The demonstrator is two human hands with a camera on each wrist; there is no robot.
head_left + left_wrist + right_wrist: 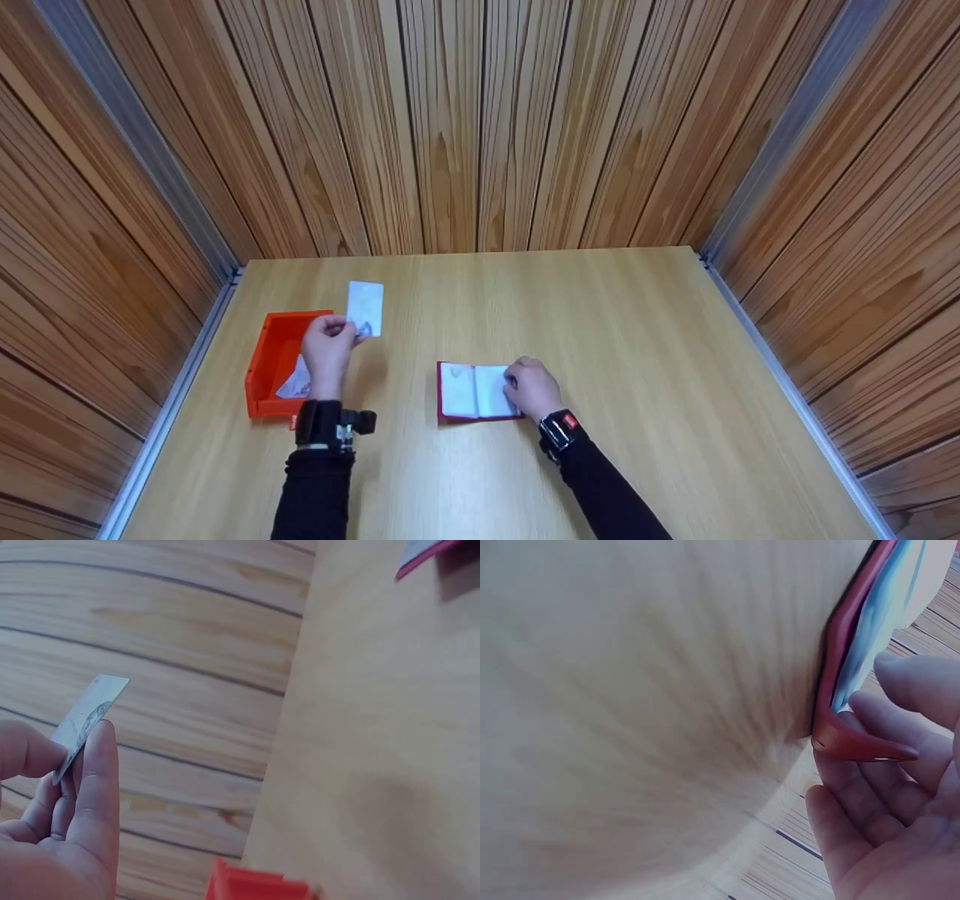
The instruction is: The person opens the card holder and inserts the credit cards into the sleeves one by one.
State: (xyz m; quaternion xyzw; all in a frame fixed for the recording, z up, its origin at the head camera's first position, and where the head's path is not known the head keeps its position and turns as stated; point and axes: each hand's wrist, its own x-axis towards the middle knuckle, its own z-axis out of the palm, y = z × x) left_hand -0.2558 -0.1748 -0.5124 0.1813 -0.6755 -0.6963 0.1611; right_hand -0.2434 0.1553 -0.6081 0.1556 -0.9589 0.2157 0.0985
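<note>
Raised beside the orange bin, my left hand (pixel 326 358) pinches a pale card (pixel 365 301) between thumb and fingers. The left wrist view shows the card (pixel 88 706) tilted, with a grey picture near its lower edge. A small red card holder (pixel 459 390) lies open on the table, whitish pages facing up. At its right edge is my right hand (pixel 535 388). Close up in the right wrist view, the red cover's bent edge (pixel 859 742) sits between my fingers below and my thumb above, beside the clear-looking pages (pixel 874 619).
The orange bin (pixel 256 379) stands at the left of the wooden table (pixel 637 337). Some pale cards (pixel 297 381) lie in it, partly behind my left hand. Wood-plank walls (pixel 450 150) with metal rails close in the back and both sides.
</note>
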